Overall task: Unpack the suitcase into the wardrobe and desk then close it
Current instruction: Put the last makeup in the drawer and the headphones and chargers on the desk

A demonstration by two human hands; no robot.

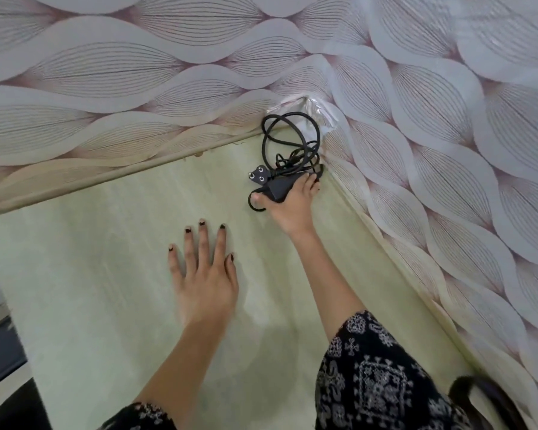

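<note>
A black power adapter (275, 190) with a coiled black cable (292, 141) and a three-pin plug (257, 175) lies in the far corner of the pale green desk (106, 259). My right hand (292, 206) reaches into that corner and grips the adapter block, thumb on its near side and fingers over the far side. My left hand (204, 274) lies flat on the desk with fingers spread, a little nearer and to the left of the adapter. The suitcase and the wardrobe are out of view.
Walls with leaf-pattern wallpaper (448, 119) close off the desk at the back and on the right, meeting at the corner by the cable. A dark object (3, 361) shows past the desk's left edge, at the lower left.
</note>
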